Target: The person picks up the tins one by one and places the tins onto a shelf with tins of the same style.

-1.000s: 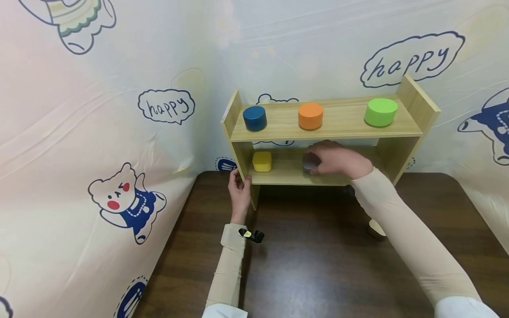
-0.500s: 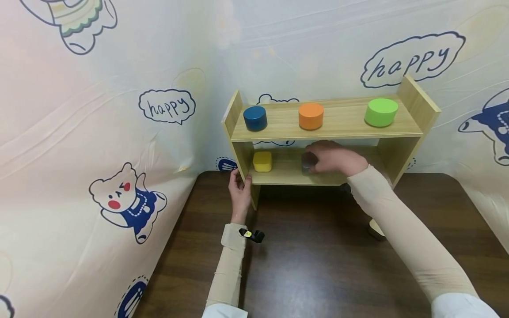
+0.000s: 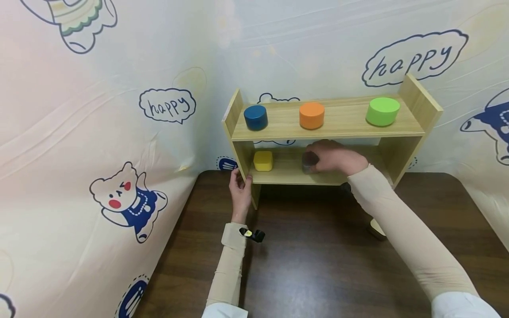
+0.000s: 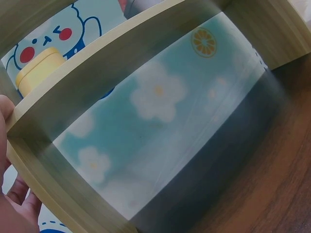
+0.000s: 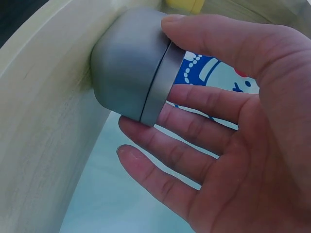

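On the lower board of a two-tier wooden shelf [image 3: 326, 137] stands a small grey lidded tin [image 5: 127, 60], its base against the board. My right hand [image 3: 336, 158] pinches this tin by the lid, thumb on one side and fingers on the other, as the right wrist view shows. Part of the tin is hidden behind the hand in the head view. To its left on the same board is a yellow tin [image 3: 263, 161] with rounded corners. My left hand [image 3: 240, 194] grips the shelf's left side panel, thumb in front and fingers around the outer side.
Along the top board stand a blue round tin [image 3: 256, 118], an orange one [image 3: 312, 115] and a light green one [image 3: 382, 111]. A pale-topped container [image 3: 377, 229] lies on the dark wooden table [image 3: 310, 265], partly behind my right sleeve. Printed cloth hangs behind the shelf.
My right hand and the grey tin have shifted very slightly left since a second ago. My left hand keeps its place on the side panel.
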A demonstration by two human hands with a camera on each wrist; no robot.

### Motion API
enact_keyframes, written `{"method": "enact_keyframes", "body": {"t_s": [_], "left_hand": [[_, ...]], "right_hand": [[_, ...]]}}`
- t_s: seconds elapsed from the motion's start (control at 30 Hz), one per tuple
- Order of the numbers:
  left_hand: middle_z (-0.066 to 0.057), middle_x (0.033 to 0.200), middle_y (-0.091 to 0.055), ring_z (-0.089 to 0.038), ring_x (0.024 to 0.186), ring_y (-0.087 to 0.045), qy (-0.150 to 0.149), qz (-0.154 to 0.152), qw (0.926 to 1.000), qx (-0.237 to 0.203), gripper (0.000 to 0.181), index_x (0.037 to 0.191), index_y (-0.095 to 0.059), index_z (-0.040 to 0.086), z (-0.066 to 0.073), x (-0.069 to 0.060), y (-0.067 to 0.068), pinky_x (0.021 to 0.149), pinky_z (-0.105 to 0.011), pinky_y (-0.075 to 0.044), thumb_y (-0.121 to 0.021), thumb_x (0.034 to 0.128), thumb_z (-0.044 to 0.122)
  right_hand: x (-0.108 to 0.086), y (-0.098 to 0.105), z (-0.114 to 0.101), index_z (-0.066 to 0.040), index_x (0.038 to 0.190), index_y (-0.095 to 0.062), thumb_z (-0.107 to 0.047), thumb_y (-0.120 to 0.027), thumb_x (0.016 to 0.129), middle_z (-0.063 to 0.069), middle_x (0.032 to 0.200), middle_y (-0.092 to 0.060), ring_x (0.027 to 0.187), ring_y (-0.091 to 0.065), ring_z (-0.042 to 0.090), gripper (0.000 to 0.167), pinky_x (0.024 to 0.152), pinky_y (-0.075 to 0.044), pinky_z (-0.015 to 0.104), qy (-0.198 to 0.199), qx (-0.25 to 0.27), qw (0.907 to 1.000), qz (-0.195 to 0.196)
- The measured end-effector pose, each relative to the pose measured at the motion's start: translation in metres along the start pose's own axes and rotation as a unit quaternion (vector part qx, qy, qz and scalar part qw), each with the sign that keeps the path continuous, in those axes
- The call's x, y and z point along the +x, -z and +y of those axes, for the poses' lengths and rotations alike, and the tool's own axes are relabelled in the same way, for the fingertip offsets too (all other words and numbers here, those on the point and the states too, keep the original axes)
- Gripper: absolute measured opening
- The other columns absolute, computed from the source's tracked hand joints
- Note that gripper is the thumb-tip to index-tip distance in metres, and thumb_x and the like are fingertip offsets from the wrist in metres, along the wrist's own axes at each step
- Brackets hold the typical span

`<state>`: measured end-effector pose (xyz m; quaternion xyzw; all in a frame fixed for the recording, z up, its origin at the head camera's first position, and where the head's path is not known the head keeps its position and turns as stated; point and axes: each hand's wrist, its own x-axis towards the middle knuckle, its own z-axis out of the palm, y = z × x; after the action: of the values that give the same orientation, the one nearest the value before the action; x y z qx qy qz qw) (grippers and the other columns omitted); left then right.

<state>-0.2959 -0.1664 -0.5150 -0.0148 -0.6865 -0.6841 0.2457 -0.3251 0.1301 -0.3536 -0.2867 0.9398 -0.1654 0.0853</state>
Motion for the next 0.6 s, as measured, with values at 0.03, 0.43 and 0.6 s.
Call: {"method": "enact_keyframes", "body": {"t_s": [0.03, 0.43, 0.6], "left_hand": [[-0.019, 0.131, -0.062, -0.019, 0.112, -0.059, 0.001, 0.001, 1.0, 0.0, 0.033, 0.133, -0.058, 0.002, 0.0, 0.0, 0.0, 0.095, -0.029, -0.053, -0.062, 0.101, 0.001], [-0.027, 0.133, -0.059, -0.019, 0.11, -0.059, 0.009, 0.002, 1.0, -0.002, 0.034, 0.134, -0.056, -0.005, 0.014, -0.004, -0.003, 0.093, -0.026, -0.053, -0.06, 0.1004, -0.002], [-0.026, 0.13, -0.06, -0.017, 0.109, -0.059, 0.003, 0.002, 1.0, -0.006, 0.032, 0.132, -0.057, -0.006, 0.031, -0.009, -0.004, 0.092, -0.025, -0.053, -0.06, 0.1, -0.002]], "right_hand": [[0.0, 0.0, 0.0, -0.011, 0.102, -0.069, -0.022, -0.08, 0.087, 0.009, 0.107, -0.069, 0.1, -0.061, 0.028, 0.021, 0.095, -0.05, 0.051, -0.001, 0.0, 1.0, -0.001], [0.0, -0.002, 0.003, -0.009, 0.113, -0.069, -0.025, -0.078, 0.089, 0.011, 0.112, -0.069, 0.106, -0.062, 0.03, 0.031, 0.098, -0.05, 0.052, 0.004, -0.006, 1.0, 0.001], [-0.001, -0.002, 0.003, -0.006, 0.122, -0.067, -0.027, -0.077, 0.09, 0.014, 0.116, -0.068, 0.108, -0.061, 0.032, 0.039, 0.1, -0.049, 0.053, 0.004, -0.004, 1.0, 0.001]]}}
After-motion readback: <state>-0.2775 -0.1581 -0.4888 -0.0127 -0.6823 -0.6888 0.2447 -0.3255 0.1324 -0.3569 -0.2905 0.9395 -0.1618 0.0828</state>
